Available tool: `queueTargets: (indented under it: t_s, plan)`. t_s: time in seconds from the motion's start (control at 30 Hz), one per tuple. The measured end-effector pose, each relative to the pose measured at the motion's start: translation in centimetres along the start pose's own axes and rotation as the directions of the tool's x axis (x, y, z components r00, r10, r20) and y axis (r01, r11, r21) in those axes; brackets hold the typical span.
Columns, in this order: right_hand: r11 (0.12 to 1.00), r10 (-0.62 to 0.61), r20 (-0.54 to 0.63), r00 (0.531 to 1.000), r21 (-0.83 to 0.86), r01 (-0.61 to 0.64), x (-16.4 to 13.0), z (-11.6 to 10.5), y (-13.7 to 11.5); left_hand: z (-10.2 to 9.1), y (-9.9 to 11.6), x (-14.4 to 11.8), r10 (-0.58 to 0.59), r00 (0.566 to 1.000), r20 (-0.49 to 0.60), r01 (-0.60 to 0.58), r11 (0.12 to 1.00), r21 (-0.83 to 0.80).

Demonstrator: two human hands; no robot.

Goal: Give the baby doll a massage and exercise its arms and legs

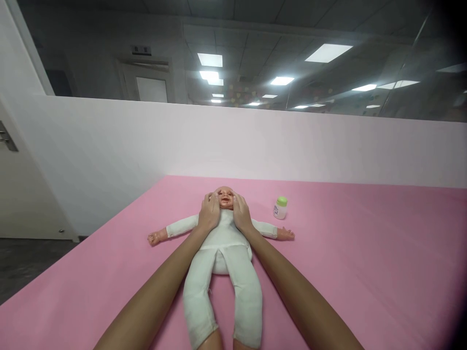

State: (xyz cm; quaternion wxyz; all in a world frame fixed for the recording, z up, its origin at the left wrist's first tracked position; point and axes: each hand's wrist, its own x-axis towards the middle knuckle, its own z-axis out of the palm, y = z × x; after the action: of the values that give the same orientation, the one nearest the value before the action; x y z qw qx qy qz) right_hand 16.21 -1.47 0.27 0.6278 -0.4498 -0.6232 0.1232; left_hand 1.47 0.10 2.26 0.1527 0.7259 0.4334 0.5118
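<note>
A baby doll [226,228] with a white cloth body lies on its back on the pink-covered table [346,253], its head at the far end and its legs towards me. My left hand [209,211] rests flat along the left side of the doll's face, fingertips near its brow. On the other side, my right hand [241,210] lies against the cheek in the same way, fingers stretched upward. The doll's face shows between both hands; its ears are hidden. Its arms spread out to either side beyond my wrists.
A small clear jar with a green lid [280,208] stands upright to the right of the doll's head. Behind the table is a low white wall [292,146] with dark glass above it. A door [29,194] is at the left.
</note>
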Motion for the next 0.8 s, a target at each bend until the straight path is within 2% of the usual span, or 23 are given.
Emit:
queueTargets:
  t_s: [0.17,0.37,0.57,0.8]
  plan:
    - [0.997,0.076,-0.062,0.995,0.003,-0.075,-0.11,0.09,0.13,0.34,-0.18,0.00,-0.002,0.999,-0.037,0.001,1.000,-0.026]
    - [1.000,-0.015,-0.008,1.000,-0.002,0.015,-0.03,-0.02,0.10,0.28,-0.21,0.02,-0.011,1.000,-0.007,0.011,1.000,-0.025]
    - [0.999,0.046,-0.064,0.997,-0.009,-0.047,-0.04,0.07,0.27,0.39,-0.11,-0.09,0.000,0.999,-0.044,0.001,1.000,0.015]
    - [1.000,0.002,-0.011,1.000,-0.027,-0.003,-0.03,0.19,0.54,0.07,-0.08,-0.18,-0.007,1.000,-0.001,0.007,1.000,0.011]
